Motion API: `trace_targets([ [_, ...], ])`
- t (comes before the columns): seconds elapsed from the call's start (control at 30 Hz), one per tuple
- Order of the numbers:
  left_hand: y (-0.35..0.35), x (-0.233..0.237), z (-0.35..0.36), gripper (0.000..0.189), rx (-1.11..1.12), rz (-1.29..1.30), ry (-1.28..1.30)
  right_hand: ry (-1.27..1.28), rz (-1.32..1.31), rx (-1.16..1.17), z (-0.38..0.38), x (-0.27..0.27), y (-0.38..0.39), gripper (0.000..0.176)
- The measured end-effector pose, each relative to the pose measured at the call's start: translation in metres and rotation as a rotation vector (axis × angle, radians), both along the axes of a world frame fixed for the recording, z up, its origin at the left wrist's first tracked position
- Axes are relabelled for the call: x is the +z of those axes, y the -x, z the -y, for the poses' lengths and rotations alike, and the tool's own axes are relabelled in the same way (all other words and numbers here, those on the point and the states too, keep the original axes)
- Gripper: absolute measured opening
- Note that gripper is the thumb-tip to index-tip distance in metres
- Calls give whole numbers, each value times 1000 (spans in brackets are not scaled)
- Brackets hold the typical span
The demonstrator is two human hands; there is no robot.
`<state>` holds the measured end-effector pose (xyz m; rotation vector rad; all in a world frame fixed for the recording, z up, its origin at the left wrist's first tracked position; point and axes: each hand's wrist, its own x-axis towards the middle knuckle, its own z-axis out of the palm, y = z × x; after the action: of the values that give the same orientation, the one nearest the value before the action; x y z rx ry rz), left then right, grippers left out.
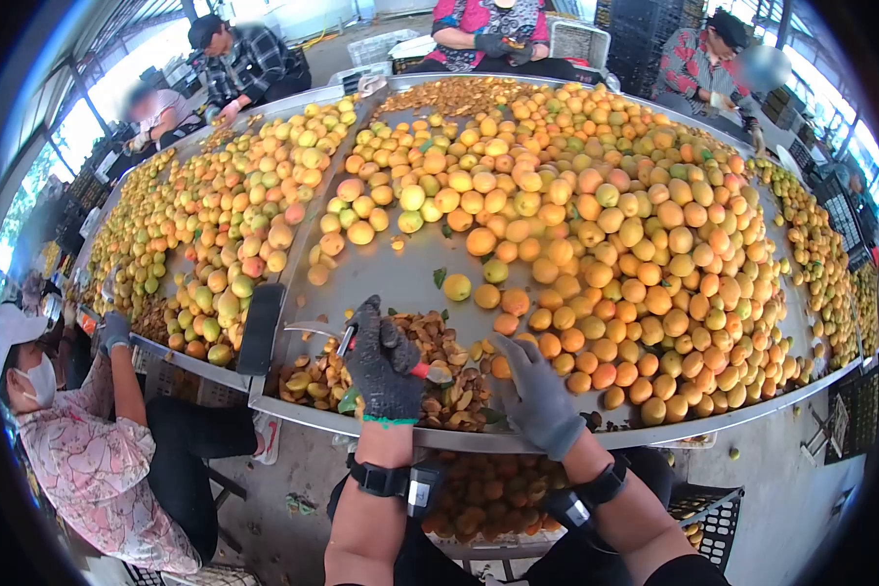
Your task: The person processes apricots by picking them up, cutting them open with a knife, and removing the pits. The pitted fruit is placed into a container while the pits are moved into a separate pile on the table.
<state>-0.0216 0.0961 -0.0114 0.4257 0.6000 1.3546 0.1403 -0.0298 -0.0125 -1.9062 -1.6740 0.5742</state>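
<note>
My left hand, in a dark grey knitted glove with a green cuff, is closed around a red-handled knife. A thin curved metal blade sticks out on its left, and a short metal end shows on the right. Under and around this hand lies a heap of cut apricot pieces at the table's near edge. My right hand, in a lighter grey glove, has its fingers stretched out beside the near edge of the pile of whole apricots. Nothing shows in its grasp.
The metal sorting table has a raised rim and a divider, with a black block on the left. A person sits close on my left; several others work across the table. A black crate stands low at right.
</note>
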Motion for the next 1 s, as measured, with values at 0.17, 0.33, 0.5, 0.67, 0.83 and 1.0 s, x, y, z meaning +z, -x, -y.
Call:
trace_targets([
  [0.17, 1, -2, 4, 24, -70, 3, 17, 98, -1959, 7, 18, 25, -1, 54],
  [0.33, 1, -5, 9, 25, -159, -25, 31, 225, -1602, 415, 31, 15, -5, 36],
  [0.5, 3, -14, 10, 27, -239, 24, -15, 503, -1134, 868, 71, -34, 32, 34],
  [0.67, 0, -12, 16, 27, -257, -3, 22, 513, -160, 1206, 94, -70, 46, 31],
  [0.83, -5, -13, 16, 22, -275, -21, 32, 850, -594, 879, 63, -27, 19, 31],
  [1.0, -6, -13, 18, 22, -291, -9, 85, 59, -501, 927, 48, -21, -8, 29],
])
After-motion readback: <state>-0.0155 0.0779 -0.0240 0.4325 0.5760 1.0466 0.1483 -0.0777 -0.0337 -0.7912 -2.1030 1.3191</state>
